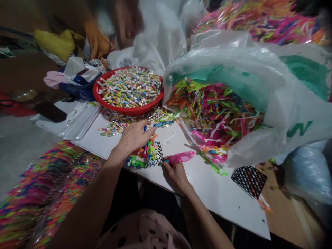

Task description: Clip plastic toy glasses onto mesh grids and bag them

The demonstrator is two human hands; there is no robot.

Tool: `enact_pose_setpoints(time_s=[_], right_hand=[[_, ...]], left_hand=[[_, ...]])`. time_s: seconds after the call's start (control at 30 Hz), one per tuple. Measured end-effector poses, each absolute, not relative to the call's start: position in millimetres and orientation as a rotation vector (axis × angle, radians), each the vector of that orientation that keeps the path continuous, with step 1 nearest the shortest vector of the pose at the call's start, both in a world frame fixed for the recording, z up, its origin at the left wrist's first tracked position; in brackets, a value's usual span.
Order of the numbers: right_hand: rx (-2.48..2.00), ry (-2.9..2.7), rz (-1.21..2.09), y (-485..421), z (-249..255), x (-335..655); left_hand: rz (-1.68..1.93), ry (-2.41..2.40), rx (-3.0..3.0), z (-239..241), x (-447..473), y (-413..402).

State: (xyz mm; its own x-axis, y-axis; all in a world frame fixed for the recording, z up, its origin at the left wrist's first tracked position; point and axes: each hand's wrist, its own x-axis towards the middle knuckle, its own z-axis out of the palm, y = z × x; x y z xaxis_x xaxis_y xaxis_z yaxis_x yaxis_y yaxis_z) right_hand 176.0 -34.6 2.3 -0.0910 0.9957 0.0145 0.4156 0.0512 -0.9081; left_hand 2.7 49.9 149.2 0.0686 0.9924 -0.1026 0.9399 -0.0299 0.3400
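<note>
My left hand is closed in a pinch over the far side of a black grid rack, at a small blue plastic piece. Upright in the rack's holes stand several small bright plastic pieces in green, orange and other colours. At the rack's right edge, my right hand pinches a thin tube piece with a pink plastic end pointing right. The right fingertips lie close to the rack; whether they touch it I cannot tell.
A red basin heaped with short patterned tubes stands at the back. Right of it, a large white plastic bag lies open, full of coloured pieces. Another black grid rack lies at right. Packed rows of bright pieces sit at lower left.
</note>
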Motion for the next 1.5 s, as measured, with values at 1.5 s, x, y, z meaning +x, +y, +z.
enact_pose_setpoints(time_s=[1.5], right_hand=[[-1.876,-1.885,0.629,10.4,34.7,215.3]], left_hand=[[0.443,1.612,2.402,156.1,2.0,47.9]])
